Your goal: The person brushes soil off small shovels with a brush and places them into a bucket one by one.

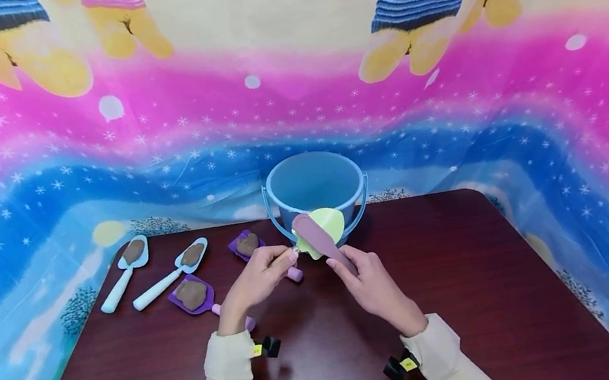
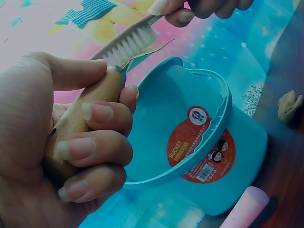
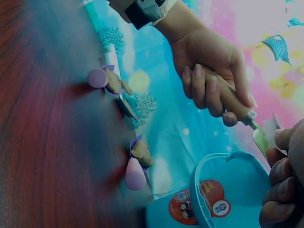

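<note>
My left hand point(image 1: 255, 284) grips the wooden handle point(image 2: 97, 97) of a small trowel with a light green blade point(image 1: 332, 220). In my right hand point(image 1: 376, 284) is a mauve brush point(image 1: 316, 235), pinched between thumb and fingers. Its white bristles point(image 2: 130, 46) lie against or right beside the trowel blade, near the metal collar of the handle. Both tools are held up in front of a blue bucket point(image 1: 314, 178), overlapping its front rim in the head view. The brush hides part of the green blade there.
Two purple shovels point(image 1: 209, 297) with pink handles and two pale blue scoops point(image 1: 157, 292) lie on the left of the dark wooden table point(image 1: 445, 300). Each carries a brown lump point(image 1: 191, 293). A printed cloth point(image 1: 224, 123) hangs behind the table.
</note>
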`<state>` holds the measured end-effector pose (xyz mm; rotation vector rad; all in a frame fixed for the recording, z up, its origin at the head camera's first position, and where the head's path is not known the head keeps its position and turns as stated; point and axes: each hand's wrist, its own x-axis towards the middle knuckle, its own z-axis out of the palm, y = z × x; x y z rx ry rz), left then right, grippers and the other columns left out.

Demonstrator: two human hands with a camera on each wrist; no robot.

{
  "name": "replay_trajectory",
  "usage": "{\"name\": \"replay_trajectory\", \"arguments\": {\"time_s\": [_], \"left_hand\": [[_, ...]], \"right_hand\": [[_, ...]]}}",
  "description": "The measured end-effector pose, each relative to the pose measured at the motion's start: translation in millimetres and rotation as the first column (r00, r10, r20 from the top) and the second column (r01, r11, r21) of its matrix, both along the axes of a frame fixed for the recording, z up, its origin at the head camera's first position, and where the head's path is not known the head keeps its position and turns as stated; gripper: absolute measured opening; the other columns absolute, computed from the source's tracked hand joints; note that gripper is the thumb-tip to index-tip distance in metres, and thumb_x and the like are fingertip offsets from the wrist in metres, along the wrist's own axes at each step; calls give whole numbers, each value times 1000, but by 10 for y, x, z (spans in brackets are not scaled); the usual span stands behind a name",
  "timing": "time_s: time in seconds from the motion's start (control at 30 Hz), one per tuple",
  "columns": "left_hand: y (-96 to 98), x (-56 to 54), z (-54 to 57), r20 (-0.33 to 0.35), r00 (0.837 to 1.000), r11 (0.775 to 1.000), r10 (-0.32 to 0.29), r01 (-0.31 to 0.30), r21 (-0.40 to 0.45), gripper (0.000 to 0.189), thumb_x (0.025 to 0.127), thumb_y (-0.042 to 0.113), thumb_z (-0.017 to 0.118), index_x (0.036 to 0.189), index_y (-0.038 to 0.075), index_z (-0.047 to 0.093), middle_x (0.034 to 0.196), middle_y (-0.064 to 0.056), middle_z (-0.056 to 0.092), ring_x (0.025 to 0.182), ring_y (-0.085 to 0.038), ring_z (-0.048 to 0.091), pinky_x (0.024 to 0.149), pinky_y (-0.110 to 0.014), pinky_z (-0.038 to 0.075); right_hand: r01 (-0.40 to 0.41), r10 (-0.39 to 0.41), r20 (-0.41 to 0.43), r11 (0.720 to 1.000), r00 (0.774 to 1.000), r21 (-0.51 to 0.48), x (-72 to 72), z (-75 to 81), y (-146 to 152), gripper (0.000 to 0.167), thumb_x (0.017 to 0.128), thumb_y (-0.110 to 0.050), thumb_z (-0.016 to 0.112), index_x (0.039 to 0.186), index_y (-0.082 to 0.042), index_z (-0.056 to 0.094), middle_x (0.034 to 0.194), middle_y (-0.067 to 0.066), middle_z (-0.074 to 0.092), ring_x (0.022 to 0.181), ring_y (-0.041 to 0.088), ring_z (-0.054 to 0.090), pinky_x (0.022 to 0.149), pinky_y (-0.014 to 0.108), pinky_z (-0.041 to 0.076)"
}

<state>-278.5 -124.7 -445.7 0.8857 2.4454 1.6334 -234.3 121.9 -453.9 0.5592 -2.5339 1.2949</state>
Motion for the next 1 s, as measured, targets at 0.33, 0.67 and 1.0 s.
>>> {"name": "replay_trajectory", "arguments": {"time_s": [0.33, 0.67, 1.0], "left_hand": [[-1, 20, 43, -22, 1000, 1000, 0, 0, -10, 38, 106, 24, 55, 72, 10, 51, 59, 3, 38, 54, -10, 35, 58, -25, 33], [-13, 53, 78, -14, 1000, 1000, -21, 21, 12, 37, 106, 21, 55, 71, 9, 49, 59, 1, 36, 53, -9, 33, 58, -25, 32], [-27, 59, 75, 1, 1000, 999, -24, 23, 35, 38, 106, 20, 54, 70, 9, 48, 58, 0, 35, 52, -11, 32, 57, -27, 32]], "right_hand": [[28, -28, 4, 998, 1000, -56, -56, 25, 91, 21, 105, -30, 58, 98, -12, 64, 69, -1, 58, 60, 12, 53, 58, 26, 46], [58, -60, -35, 997, 998, -44, -107, 34, 200, 26, 106, -35, 55, 99, -11, 64, 63, -3, 47, 57, 13, 48, 54, 27, 42], [113, -114, -14, 991, 993, -67, -136, 28, 297, 30, 105, -39, 55, 95, -12, 61, 61, 0, 44, 55, 25, 46, 51, 27, 38]]}}
